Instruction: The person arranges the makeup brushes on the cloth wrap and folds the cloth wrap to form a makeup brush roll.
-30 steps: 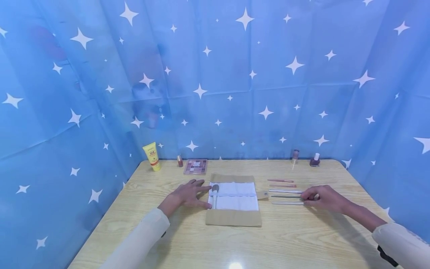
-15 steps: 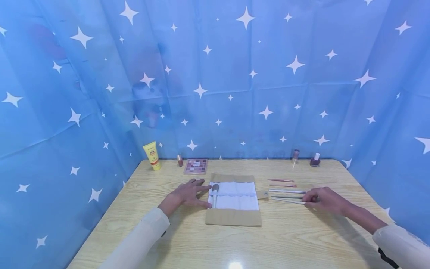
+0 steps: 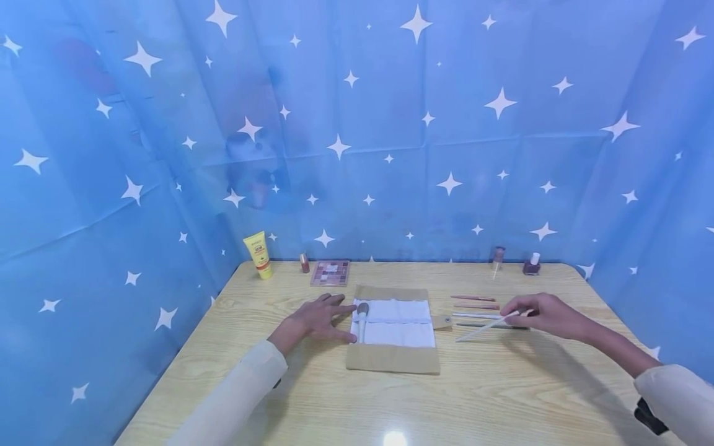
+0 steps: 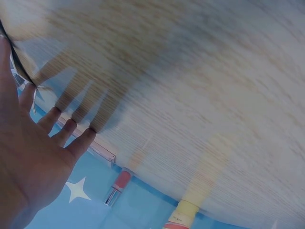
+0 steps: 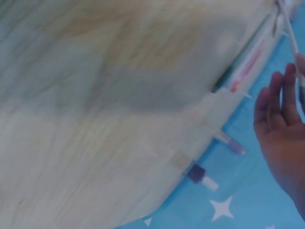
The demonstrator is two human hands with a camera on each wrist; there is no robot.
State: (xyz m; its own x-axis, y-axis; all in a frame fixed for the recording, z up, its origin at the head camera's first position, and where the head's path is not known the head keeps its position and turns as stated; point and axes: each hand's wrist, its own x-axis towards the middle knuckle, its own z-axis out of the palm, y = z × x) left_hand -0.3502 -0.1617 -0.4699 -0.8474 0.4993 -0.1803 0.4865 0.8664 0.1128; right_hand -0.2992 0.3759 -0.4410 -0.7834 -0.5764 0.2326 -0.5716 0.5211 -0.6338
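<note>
My right hand (image 3: 549,316) pinches a slim white makeup brush (image 3: 484,329) near its right end. That end is raised off the table, and the brush slants down to the left. In the right wrist view the white brush (image 5: 290,36) runs up from the fingers. On the left, my left hand (image 3: 319,319) rests with spread fingers at the left edge of a tan brush roll (image 3: 393,359) that lies unfolded. A fluffy makeup brush (image 3: 362,319) stands in the roll's leftmost white pocket. The left wrist view shows the left palm (image 4: 38,152) and its straight fingers.
Beyond the held brush lie a dark green brush (image 3: 521,327), a white brush (image 3: 471,315) and two pink brushes (image 3: 474,306). Along the back stand a yellow tube (image 3: 258,254), a lip gloss (image 3: 304,262), an eyeshadow palette (image 3: 330,273), a pinkish tube (image 3: 498,257) and nail polish (image 3: 532,265).
My right hand has taken the nearest white brush and lifted its right end, tilting it across the others. The left hand stays at the roll. The head view has shifted slightly.
</note>
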